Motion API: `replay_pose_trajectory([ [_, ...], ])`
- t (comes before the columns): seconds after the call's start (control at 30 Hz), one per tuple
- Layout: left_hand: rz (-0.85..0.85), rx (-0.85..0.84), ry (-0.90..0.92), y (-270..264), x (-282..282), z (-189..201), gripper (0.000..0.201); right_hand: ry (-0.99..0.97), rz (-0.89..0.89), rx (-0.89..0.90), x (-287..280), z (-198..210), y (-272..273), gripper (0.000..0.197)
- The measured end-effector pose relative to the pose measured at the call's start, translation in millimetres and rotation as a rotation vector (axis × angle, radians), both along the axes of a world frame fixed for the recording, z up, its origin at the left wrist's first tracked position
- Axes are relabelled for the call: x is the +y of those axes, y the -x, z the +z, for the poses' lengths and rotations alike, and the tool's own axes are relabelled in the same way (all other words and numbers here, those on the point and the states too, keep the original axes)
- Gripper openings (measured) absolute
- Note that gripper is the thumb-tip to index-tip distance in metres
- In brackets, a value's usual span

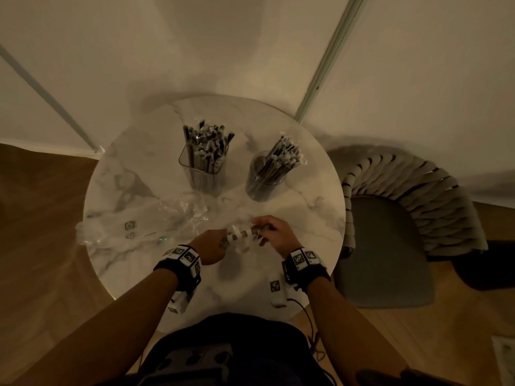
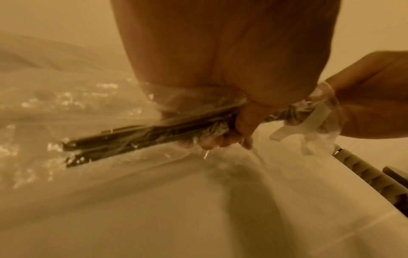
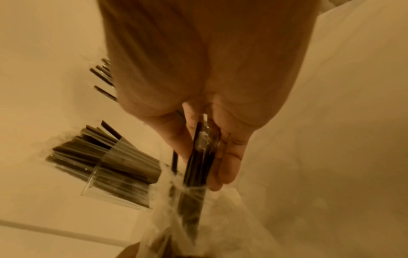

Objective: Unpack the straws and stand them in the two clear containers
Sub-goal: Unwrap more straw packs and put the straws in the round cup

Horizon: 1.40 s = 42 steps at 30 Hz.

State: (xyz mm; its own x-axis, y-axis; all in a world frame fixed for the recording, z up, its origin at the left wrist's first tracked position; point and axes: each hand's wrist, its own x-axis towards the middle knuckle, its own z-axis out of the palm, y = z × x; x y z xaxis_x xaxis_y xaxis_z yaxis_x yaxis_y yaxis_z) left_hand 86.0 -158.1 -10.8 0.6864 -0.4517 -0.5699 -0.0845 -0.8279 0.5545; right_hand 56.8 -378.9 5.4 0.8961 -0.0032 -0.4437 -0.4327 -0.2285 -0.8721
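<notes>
Both hands hold one bundle of dark straws (image 1: 245, 234) in a clear wrapper over the near middle of the round marble table (image 1: 306, 196). My left hand (image 1: 214, 245) grips the bundle (image 2: 141, 137) at one end, wrapper bunched in its fingers. My right hand (image 1: 271, 232) pinches the other end (image 3: 199, 157) between thumb and fingers. A white paper band (image 2: 313, 120) hangs loose from the bundle. Further back stand a square clear container (image 1: 202, 168) and a round clear container (image 1: 264, 176), each holding several dark straws.
A crumpled empty plastic bag (image 1: 145, 221) lies on the table left of my hands. A padded chair (image 1: 395, 240) stands close at the table's right edge. Walls rise behind the table; wood floor shows on both sides.
</notes>
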Motion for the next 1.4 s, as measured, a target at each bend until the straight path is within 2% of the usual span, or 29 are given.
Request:
replay_pose_trajectory([
  [0.07,0.008,0.007,0.006,1,-1,0,0.029,-0.094,-0.044,0.08,1,6,-2,0.036],
  [0.13,0.008,0.012,0.008,1,0,1,0.027,-0.131,-0.068,0.091,2,8,-2,0.027],
  [0.27,0.017,0.014,0.012,1,3,5,0.029,-0.005,-0.001,-0.017,3,4,2,0.013],
  [0.33,0.042,0.027,0.024,2,6,6,0.028,0.001,-0.032,-0.019,-1,3,3,0.011],
  [0.47,0.014,0.018,-0.003,2,7,8,0.012,0.009,-0.174,-0.024,-12,6,0,0.016],
  [0.67,0.018,0.022,0.008,3,2,8,0.016,0.024,-0.09,-0.052,-14,14,-3,0.01],
  [0.77,0.034,-0.006,0.011,3,2,7,0.014,0.031,-0.136,-0.047,-25,23,-3,0.006],
  [0.87,0.047,-0.032,-0.015,1,6,5,0.002,0.045,-0.156,-0.05,-46,35,-2,0.007],
  [1.0,0.007,-0.092,-0.085,-1,10,4,0.007,0.043,-0.222,-0.034,-77,58,-1,0.007],
  [1.13,-0.058,-0.226,-0.256,6,14,1,0.048,0.129,-0.258,-0.019,-106,81,1,0.008],
  [1.33,-0.04,-0.316,-0.271,12,12,3,0.101,0.357,-0.214,-0.112,-136,133,0,0.01],
  [1.4,-0.008,-0.304,-0.232,14,7,10,0.108,0.421,-0.203,-0.166,-139,154,-1,0.011],
])
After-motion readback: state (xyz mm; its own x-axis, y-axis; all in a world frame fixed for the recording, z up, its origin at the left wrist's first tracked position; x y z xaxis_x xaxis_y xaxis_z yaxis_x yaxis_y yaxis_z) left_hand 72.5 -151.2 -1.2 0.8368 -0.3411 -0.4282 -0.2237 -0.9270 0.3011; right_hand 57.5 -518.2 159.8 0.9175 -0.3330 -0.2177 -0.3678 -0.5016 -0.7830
